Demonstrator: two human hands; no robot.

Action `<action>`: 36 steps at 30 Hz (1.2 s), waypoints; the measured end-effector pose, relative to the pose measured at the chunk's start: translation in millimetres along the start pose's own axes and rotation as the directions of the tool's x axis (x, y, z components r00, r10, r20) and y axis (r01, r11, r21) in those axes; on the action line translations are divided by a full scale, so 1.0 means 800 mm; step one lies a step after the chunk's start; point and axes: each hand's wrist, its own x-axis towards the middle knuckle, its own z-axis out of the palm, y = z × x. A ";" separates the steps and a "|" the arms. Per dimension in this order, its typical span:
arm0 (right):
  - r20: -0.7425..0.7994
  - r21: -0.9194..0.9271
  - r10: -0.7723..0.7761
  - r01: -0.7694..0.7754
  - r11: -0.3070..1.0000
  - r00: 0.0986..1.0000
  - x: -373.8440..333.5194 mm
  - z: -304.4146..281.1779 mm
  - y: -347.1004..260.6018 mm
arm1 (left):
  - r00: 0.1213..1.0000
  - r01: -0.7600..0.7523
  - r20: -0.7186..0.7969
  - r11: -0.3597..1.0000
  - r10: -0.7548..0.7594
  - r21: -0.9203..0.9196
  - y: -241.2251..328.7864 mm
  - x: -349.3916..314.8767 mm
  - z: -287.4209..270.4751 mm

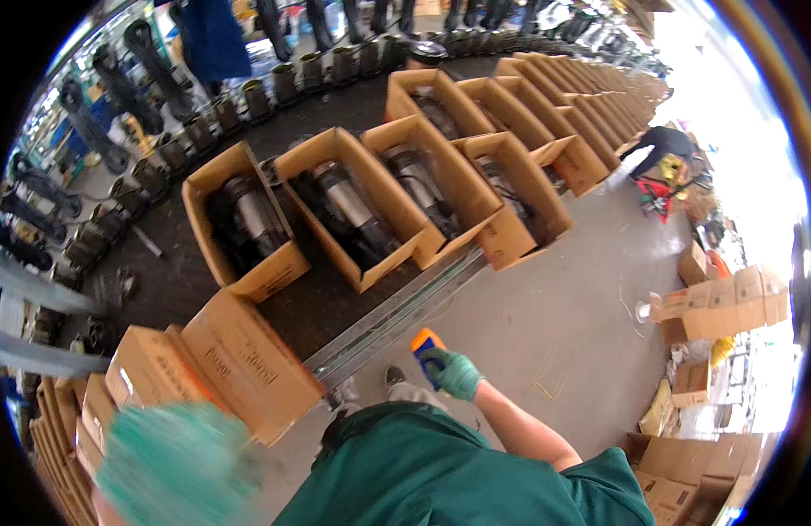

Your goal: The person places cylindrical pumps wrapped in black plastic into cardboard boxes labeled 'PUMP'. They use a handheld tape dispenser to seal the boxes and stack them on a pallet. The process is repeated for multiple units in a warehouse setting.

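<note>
My right hand [459,375], in a green glove, is closed around a small orange and dark blue object [428,342] whose kind I cannot make out. It is held out over the floor, just in front of my body. My left hand [173,465], also in a green glove, is smeared by motion at the lower left. It is nearest to the closed cardboard carton [248,361] and another carton [151,368] beside it; whether it touches them I cannot tell. Beyond them, open cartons hold metal cylinders with black parts, such as this cylinder [346,200].
A dark worktable [160,280] with a metal rail [405,302] along its edge bears the cartons. Black cable coils [147,53] hang behind it, above a row of metal housings. Stacked cartons [721,302] stand on the right. A person [667,145] bends over at the far right.
</note>
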 end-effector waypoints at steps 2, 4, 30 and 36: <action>-0.052 0.038 -0.041 0.043 0.998 0.998 0.014 0.006 0.020 | 0.997 0.029 -0.071 0.999 -0.032 -0.039 -0.003 -0.025 -0.010; -0.090 0.218 0.124 -0.102 0.971 0.988 -0.022 -0.009 0.032 | 0.994 -0.078 -0.087 0.990 0.068 -0.115 -0.017 -0.001 0.000; 0.030 0.350 0.043 -0.051 0.935 0.999 0.000 0.001 -0.035 | 0.916 -0.153 -0.396 0.966 0.059 -0.209 0.008 -0.088 0.024; -0.010 0.272 -0.083 0.082 0.959 0.997 0.012 -0.009 -0.020 | 0.767 -0.253 -0.636 0.950 0.083 -0.182 0.026 -0.081 0.006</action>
